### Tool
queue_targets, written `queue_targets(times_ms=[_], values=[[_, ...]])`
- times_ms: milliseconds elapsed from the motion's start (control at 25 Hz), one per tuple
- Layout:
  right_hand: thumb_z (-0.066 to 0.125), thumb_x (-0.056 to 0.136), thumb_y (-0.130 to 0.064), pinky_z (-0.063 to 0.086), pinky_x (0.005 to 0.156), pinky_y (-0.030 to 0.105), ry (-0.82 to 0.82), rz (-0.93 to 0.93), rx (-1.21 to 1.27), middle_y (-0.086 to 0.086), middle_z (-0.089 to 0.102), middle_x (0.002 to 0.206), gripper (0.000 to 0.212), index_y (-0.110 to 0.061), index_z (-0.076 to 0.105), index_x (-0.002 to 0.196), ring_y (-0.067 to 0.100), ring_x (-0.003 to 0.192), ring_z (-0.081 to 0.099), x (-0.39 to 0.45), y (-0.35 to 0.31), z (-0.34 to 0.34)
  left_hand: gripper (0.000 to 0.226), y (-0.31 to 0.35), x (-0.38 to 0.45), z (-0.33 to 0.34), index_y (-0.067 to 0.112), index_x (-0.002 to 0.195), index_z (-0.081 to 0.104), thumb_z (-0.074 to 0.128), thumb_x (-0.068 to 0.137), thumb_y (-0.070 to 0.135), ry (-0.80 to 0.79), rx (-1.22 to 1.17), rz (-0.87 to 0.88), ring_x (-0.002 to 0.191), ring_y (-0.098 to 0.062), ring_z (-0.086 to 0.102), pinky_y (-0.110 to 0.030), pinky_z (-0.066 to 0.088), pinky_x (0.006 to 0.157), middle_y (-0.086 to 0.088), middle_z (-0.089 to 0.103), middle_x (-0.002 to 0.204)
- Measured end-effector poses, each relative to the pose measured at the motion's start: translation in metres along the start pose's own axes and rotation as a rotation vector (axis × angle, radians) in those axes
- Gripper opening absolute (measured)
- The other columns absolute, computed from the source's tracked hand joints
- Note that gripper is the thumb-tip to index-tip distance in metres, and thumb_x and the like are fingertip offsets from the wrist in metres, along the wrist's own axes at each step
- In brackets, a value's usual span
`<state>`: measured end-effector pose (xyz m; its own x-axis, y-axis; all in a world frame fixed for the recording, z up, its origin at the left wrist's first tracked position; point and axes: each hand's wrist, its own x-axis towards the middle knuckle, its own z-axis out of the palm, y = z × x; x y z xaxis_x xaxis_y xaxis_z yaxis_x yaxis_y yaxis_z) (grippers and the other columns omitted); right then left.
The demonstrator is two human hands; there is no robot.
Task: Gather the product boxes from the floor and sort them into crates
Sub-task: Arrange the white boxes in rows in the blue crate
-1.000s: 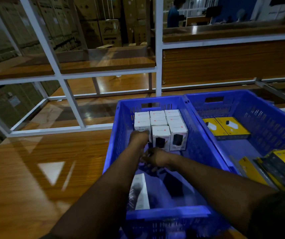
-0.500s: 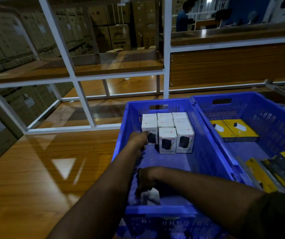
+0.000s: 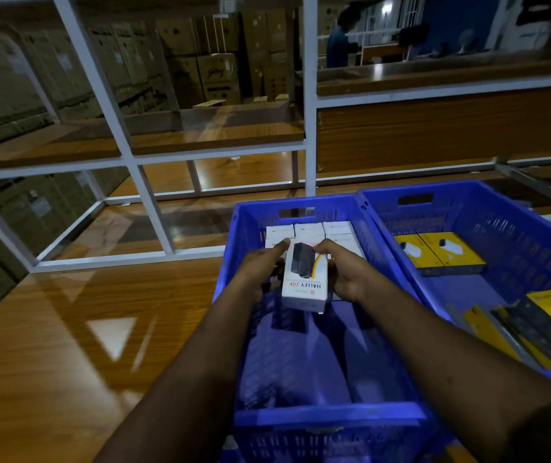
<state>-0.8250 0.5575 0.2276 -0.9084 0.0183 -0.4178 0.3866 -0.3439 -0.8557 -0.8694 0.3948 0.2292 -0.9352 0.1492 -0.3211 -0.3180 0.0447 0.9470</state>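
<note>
A white product box (image 3: 304, 279) printed "HALLEY 20K" is held flat above the left blue crate (image 3: 327, 417). My left hand (image 3: 260, 267) grips its left side and my right hand (image 3: 344, 272) grips its right side. Behind the held box, several white boxes (image 3: 307, 229) stand in rows against the crate's far wall. The right blue crate (image 3: 514, 225) holds two yellow boxes (image 3: 441, 253) at the back and a pile of yellow and black boxes (image 3: 541, 325) at its near right.
The crates rest on a glossy wooden surface (image 3: 67, 345). A white metal rack frame (image 3: 147, 195) with wooden shelves stands behind. Stacked cardboard cartons (image 3: 200, 71) fill the background, and a person (image 3: 337, 45) stands far back.
My right hand lifted a white box from the crate's near end and carried it forward. My left hand left the standing boxes and took hold of the box's other side.
</note>
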Motion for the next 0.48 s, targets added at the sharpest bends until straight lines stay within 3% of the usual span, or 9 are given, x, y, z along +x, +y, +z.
queue_targets(times_ms=[80, 200, 320, 400, 480], values=[[0.062, 0.082, -0.025, 0.05, 0.097, 0.048, 0.018, -0.017, 0.038, 0.017, 0.069, 0.101, 0.034, -0.008, 0.066, 0.111, 0.035, 0.096, 0.065, 0.0026, 0.0012, 0.0008, 0.039, -0.0003, -0.0056, 0.0055, 0.01, 0.11, 0.07, 0.069, 0.089, 0.042, -0.065, 0.029, -0.007, 0.079, -0.02, 0.072, -0.026, 0.056, 0.058, -0.008, 0.076, 0.098], [0.061, 0.084, -0.025, 0.054, 0.081, 0.041, 0.034, -0.023, 0.069, 0.015, 0.07, 0.091, 0.026, -0.007, 0.067, 0.103, 0.032, 0.087, 0.065, 0.0014, 0.0014, 0.0034, 0.043, -0.0005, -0.0095, 0.0099, 0.009, 0.114, 0.07, 0.069, 0.088, 0.043, -0.094, 0.036, -0.008, 0.082, -0.021, 0.073, -0.023, 0.052, 0.055, -0.011, 0.076, 0.105], [0.061, 0.084, -0.024, 0.054, 0.076, 0.038, 0.036, -0.031, 0.11, 0.014, 0.069, 0.089, 0.022, -0.008, 0.067, 0.099, 0.03, 0.081, 0.065, -0.0011, -0.0021, 0.006, 0.043, 0.0014, -0.0086, 0.0083, 0.011, 0.114, 0.071, 0.071, 0.086, 0.045, -0.12, 0.021, -0.024, 0.08, -0.021, 0.073, -0.023, 0.052, 0.055, -0.009, 0.077, 0.101], [0.06, 0.085, -0.02, 0.053, 0.075, 0.037, 0.071, -0.103, 0.17, 0.012, 0.069, 0.084, 0.017, -0.007, 0.067, 0.095, 0.026, 0.076, 0.066, -0.0003, -0.0038, 0.0062, 0.041, 0.0036, -0.0123, 0.0061, 0.016, 0.111, 0.07, 0.074, 0.083, 0.045, -0.157, 0.044, -0.056, 0.085, -0.018, 0.072, -0.026, 0.055, 0.061, -0.005, 0.077, 0.1], [0.059, 0.087, -0.016, 0.054, 0.072, 0.033, 0.117, -0.202, 0.304, 0.01, 0.069, 0.081, 0.013, -0.007, 0.068, 0.092, 0.02, 0.073, 0.066, 0.0006, -0.0069, 0.004, 0.039, 0.0042, -0.0144, 0.0041, 0.016, 0.11, 0.069, 0.078, 0.08, 0.039, -0.206, 0.037, -0.116, 0.094, -0.019, 0.07, -0.036, 0.06, 0.079, -0.006, 0.075, 0.102]])
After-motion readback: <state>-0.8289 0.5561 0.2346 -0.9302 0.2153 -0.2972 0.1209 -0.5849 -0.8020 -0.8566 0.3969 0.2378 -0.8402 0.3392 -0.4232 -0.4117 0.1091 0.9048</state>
